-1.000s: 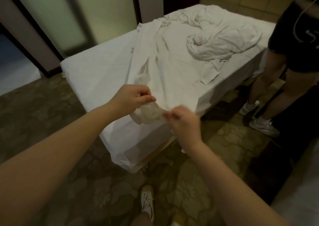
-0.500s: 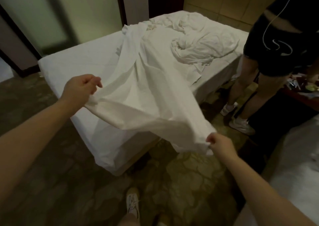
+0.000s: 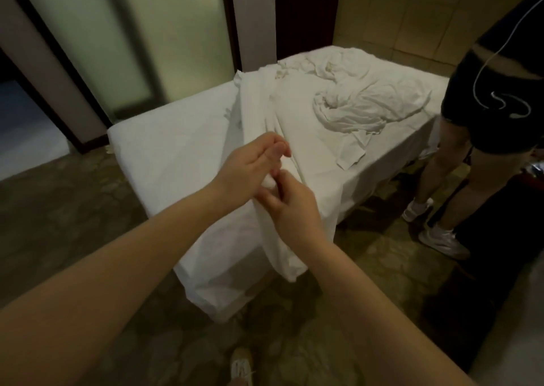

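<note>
A white sheet (image 3: pixel 259 111) lies along the bed (image 3: pixel 164 150) and hangs in a folded strip over its near corner. My left hand (image 3: pixel 250 164) and my right hand (image 3: pixel 290 201) meet above that corner, both pinching a bunched edge of the sheet between them. The cloth drops from my hands down toward the floor. A crumpled pile of white linen (image 3: pixel 362 106) sits further back on the mattress.
A person in dark shorts (image 3: pixel 485 114) and white sneakers stands at the bed's right side. Frosted glass panels (image 3: pixel 147 32) stand behind the bed on the left. Patterned carpet (image 3: pixel 73 209) surrounds the bed; my shoe (image 3: pixel 243 366) shows at the bottom.
My hands were spread wide apart holding the sheet open; they have come together over the bed corner, doubling the sheet into a hanging strip.
</note>
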Motion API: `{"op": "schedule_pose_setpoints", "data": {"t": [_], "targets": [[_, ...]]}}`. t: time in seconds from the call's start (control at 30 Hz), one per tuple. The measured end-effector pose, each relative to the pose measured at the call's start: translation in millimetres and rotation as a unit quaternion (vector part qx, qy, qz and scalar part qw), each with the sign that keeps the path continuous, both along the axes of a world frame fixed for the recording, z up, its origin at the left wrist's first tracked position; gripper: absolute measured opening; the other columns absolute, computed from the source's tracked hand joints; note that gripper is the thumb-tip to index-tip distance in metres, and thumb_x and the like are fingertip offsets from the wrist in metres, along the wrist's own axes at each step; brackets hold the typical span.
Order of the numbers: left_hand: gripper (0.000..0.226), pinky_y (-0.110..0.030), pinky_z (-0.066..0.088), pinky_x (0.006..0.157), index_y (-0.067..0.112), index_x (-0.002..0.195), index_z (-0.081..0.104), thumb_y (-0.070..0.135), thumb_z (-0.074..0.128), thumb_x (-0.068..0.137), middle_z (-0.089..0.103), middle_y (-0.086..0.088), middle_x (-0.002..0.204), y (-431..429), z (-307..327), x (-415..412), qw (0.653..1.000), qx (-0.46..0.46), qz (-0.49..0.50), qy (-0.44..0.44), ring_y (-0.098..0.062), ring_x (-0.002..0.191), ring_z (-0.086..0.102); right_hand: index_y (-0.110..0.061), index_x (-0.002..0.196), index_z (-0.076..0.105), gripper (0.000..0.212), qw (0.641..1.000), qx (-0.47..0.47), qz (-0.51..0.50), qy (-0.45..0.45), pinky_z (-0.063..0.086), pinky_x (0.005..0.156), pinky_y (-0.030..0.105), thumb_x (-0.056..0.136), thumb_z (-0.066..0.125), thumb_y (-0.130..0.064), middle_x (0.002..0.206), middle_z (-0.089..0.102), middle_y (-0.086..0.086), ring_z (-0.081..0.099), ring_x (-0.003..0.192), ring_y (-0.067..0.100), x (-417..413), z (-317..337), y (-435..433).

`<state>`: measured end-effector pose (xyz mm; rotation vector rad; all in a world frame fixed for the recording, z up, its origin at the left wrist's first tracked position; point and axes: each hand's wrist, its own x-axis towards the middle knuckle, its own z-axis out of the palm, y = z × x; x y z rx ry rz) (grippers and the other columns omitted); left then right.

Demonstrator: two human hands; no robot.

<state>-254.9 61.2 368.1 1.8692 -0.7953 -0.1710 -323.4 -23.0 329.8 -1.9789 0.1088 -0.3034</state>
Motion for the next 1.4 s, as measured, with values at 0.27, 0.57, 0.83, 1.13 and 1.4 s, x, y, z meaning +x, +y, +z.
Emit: {"op": "schedule_pose_setpoints", "data": {"t": [0.27, 0.57, 0.83, 1.13, 1.4], "targets": [[0.014, -0.023, 0.052, 0.077, 0.030, 0.099, 0.053, 0.039, 0.052, 0.088, 0.061, 0.000, 0.092, 5.3, 22.7, 62.2, 0.995, -0.013, -0.080, 0.063, -0.007, 0.081, 0.060, -0.027, 0.081, 0.053, 0.020, 0.993, 0.070, -0.048, -0.083, 0.049, 0.069, 0.017, 0.099, 0.044, -0.024, 0.075, 0.057, -0.009, 0.057, 0.071, 0.001, 38.1, 42.5, -18.4], [0.016, -0.019, 0.051, 0.072, 0.018, 0.093, 0.053, 0.030, 0.054, 0.083, 0.059, 0.010, 0.075, -27.9, 61.1, 140.3, 0.958, -0.034, -0.277, 0.065, -0.007, 0.074, 0.056, -0.027, 0.079, 0.057, 0.011, 0.985, 0.002, -0.116, -0.131, 0.042, 0.057, 0.013, 0.088, 0.057, -0.032, 0.065, 0.058, -0.022, 0.054, 0.061, 0.001, 87.9, 75.2, -51.2], [0.030, -0.009, 0.049, 0.070, 0.038, 0.096, 0.039, 0.015, 0.056, 0.086, 0.055, 0.016, 0.082, -92.1, 65.4, 141.0, 0.927, -0.032, -0.288, -0.238, -0.003, 0.076, 0.059, 0.006, 0.083, 0.052, 0.033, 0.928, 0.063, -0.313, -0.190, 0.036, 0.054, 0.029, 0.098, 0.046, -0.021, 0.065, 0.046, 0.007, 0.041, 0.058, 0.020, 67.3, 79.3, -90.6], [0.020, -0.018, 0.054, 0.067, 0.038, 0.089, 0.042, 0.029, 0.060, 0.088, 0.063, 0.013, 0.085, -149.3, 61.9, 118.7, 0.920, 0.025, -0.366, -0.138, -0.005, 0.074, 0.062, 0.001, 0.084, 0.052, 0.027, 0.917, 0.033, -0.341, -0.206, 0.035, 0.049, 0.020, 0.099, 0.045, -0.020, 0.064, 0.044, -0.002, 0.041, 0.056, 0.010, 32.1, 89.5, -136.9], [0.032, -0.007, 0.042, 0.058, 0.035, 0.099, 0.037, 0.016, 0.061, 0.089, 0.057, 0.007, 0.073, -163.3, 54.1, 103.1, 0.924, -0.011, -0.317, -0.213, -0.004, 0.068, 0.055, -0.017, 0.079, 0.054, 0.022, 0.925, 0.063, -0.320, -0.196, 0.038, 0.051, 0.024, 0.096, 0.046, -0.028, 0.064, 0.048, -0.008, 0.045, 0.059, 0.012, 23.3, 77.2, -175.1]]}}
